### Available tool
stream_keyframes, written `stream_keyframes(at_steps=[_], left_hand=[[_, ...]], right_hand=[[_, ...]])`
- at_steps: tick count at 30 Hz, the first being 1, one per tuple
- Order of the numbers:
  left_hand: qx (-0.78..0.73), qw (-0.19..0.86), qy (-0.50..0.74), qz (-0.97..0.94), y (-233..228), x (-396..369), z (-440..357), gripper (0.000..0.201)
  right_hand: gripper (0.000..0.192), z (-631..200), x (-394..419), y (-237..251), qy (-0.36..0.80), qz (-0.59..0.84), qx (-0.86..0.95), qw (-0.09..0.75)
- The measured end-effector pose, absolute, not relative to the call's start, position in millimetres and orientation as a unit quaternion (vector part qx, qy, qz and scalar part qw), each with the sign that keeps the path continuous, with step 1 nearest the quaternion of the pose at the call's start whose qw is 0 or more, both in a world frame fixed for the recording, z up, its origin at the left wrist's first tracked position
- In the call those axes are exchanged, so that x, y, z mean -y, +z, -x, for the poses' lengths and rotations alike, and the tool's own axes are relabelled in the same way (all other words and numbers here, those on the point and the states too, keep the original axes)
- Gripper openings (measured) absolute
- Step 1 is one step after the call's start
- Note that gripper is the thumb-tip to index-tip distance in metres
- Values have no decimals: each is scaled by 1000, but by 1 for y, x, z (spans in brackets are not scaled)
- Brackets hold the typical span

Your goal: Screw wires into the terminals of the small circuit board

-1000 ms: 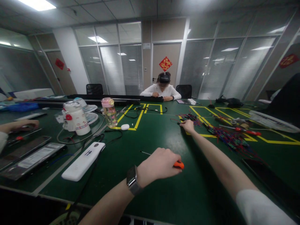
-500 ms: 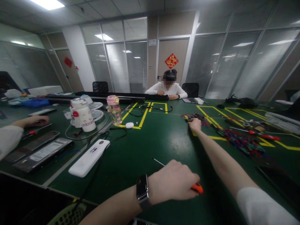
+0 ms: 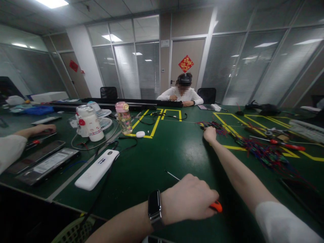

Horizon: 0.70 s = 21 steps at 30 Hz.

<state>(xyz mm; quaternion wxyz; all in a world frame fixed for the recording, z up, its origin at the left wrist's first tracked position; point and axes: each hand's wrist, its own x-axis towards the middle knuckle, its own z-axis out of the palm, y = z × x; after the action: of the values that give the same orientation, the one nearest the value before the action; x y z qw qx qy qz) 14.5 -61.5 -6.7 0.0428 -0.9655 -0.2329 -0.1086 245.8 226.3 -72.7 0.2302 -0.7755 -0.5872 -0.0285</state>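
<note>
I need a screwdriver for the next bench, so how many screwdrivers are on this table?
3 that I can make out: an orange-handled screwdriver in the left hand, a red-handled one at the far right, and another red-handled one by a co-worker's hand. The wire pile may hide more.

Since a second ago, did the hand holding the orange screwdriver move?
Yes. The left hand slid right, away from the white power bank.

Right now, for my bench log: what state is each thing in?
Left hand: closed around the orange-handled screwdriver.
Right hand: stretched out, at the wire bundle.
Pink-lidded bottle: upright, capped.
White power bank: lying flat.
</note>
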Motion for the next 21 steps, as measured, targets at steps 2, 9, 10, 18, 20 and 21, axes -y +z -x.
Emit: stream_keyframes(at_steps=[2,9,10,18,20,21], left_hand=[[235,43,-113,964,-6,61,-14,22],[230,38,-106,967,-6,62,-17,19],[227,36,-103,968,-6,62,-17,19],[230,16,-98,968,-2,60,-18,20],[233,17,-95,968,-2,59,-18,19],[235,19,-92,967,-2,59,-18,19]], right_hand=[[24,-246,-222,-73,-41,765,602,225],[39,-260,-183,-72,-103,702,662,241],[40,-265,-176,-71,-112,697,664,247],[44,-332,-114,-34,-164,756,556,302],[45,-351,-98,-20,-154,796,511,286],[43,-360,-89,-14,-142,807,504,274]])
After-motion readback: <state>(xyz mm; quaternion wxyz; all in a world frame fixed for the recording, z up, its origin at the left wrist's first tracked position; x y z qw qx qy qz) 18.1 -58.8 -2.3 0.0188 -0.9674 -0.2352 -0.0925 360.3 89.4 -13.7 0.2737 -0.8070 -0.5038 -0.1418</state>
